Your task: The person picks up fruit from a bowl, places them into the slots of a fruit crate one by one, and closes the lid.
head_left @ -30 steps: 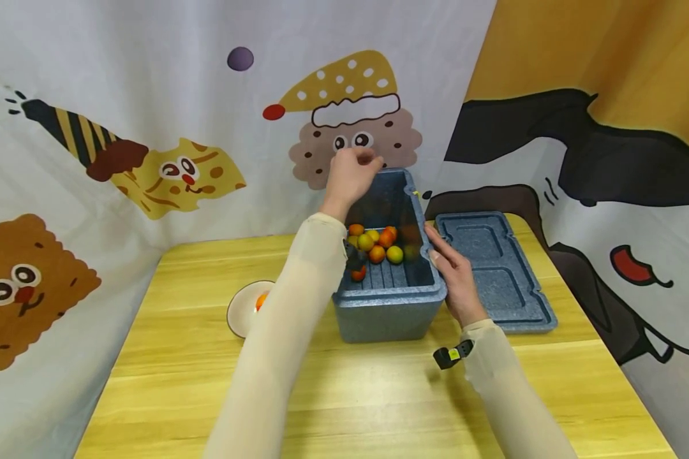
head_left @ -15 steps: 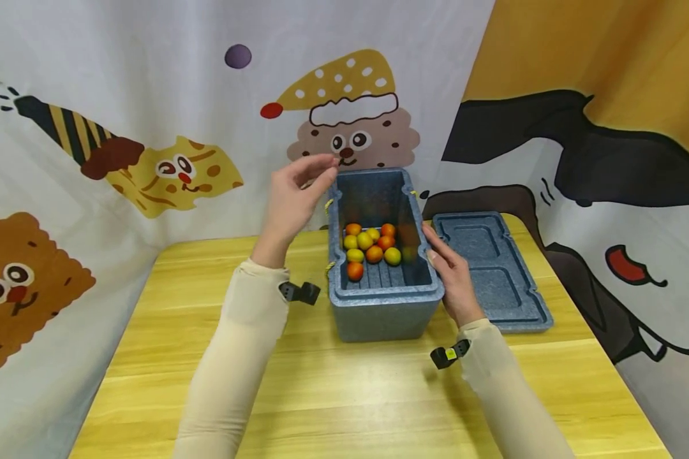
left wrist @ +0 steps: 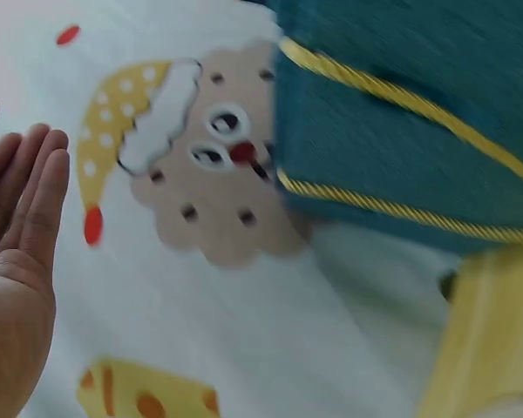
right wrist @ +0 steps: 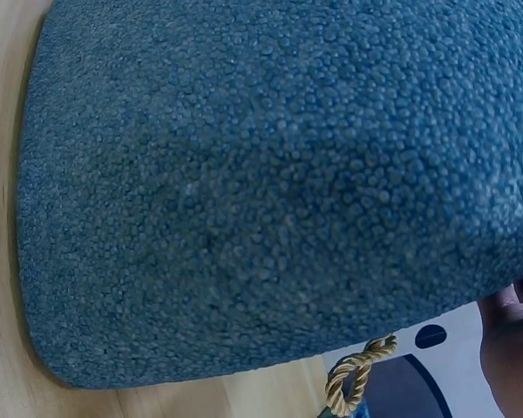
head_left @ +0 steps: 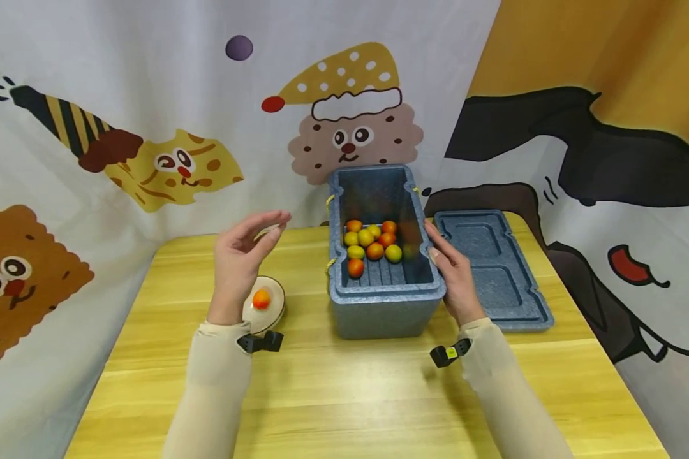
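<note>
In the head view, my left hand [head_left: 241, 261] hovers just behind a small cream plate [head_left: 275, 319], holding nothing; its fingers reach forward, with the thumb apart. On that plate lies one orange fruit [head_left: 261, 299]. My right hand [head_left: 456, 277] rests against the right side of a grey-blue foam box [head_left: 387, 319], fingers fairly straight along the rim. Several small round fruits [head_left: 374, 251], orange and yellow-green, lie on the box's ribbed floor. The left wrist view shows straight fingers on my left hand [left wrist: 22, 261], away from the box wall [left wrist: 401, 148].
The box's lid [head_left: 502, 287] lies flat on the wooden table [head_left: 344, 395], right of the box. Yellow rope [head_left: 330, 264] hangs at the box's left side. A printed cartoon curtain [head_left: 149, 64] stands behind the table.
My left hand has moved from over the box leftward and down to near the plate, revealing the fruits at the box's left side. The right hand has stayed on the box.
</note>
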A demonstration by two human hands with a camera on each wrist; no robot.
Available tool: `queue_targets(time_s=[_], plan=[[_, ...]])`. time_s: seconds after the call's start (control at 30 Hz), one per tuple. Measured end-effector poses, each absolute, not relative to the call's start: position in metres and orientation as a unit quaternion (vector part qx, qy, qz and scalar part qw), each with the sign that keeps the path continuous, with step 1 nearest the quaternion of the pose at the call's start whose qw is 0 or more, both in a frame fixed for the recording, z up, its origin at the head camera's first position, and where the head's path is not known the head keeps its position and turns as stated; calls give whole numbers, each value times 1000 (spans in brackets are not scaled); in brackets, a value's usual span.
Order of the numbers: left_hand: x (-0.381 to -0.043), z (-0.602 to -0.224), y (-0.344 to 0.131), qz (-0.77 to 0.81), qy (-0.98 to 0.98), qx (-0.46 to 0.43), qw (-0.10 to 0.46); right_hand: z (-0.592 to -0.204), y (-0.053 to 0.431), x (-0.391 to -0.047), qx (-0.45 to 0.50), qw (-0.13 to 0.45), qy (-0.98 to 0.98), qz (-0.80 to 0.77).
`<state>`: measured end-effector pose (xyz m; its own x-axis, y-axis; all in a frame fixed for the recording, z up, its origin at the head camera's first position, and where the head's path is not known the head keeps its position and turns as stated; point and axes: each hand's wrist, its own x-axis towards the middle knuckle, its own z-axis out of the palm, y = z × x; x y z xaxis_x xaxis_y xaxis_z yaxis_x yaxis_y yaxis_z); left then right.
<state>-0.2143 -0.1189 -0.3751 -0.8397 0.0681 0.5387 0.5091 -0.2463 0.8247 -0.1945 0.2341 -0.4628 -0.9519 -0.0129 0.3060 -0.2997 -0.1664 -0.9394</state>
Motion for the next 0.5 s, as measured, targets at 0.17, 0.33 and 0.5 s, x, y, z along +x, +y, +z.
queue_targets(time_s=[0.17, 0.33, 0.5], plan=[[-200, -405, -138, -736, -621, -211, 167, -463, 235, -196, 122, 98, -637, 755], [-190, -432, -151, -734, -625, -195, 177, -462, 235, -195, 128, 96, -633, 757], [-186, -456, -161, -720, -654, -161, 169, -462, 234, -195, 135, 97, -630, 759]])
